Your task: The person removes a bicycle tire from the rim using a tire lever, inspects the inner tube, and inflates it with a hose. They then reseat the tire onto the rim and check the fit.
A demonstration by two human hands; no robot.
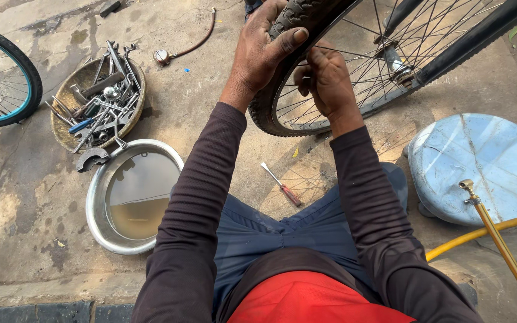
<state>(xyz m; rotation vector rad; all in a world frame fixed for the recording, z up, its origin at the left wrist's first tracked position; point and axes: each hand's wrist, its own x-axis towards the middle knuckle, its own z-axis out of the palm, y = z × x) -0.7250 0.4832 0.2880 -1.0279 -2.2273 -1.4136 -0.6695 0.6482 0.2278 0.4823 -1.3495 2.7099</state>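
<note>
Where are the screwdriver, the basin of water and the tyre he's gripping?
screwdriver (pixel 290 195): head view, on its red handle.
basin of water (pixel 94 200): head view, on its metal rim, left side.
tyre (pixel 261 116): head view, on the tread below the left hand (pixel 258 51).

Left hand (pixel 264 51): raised, arm extended forward, palm and fingers wrapped in a grip, thumb laid across. Right hand (pixel 325 78): raised beside it, fingers curled inward, knuckles up.
</note>
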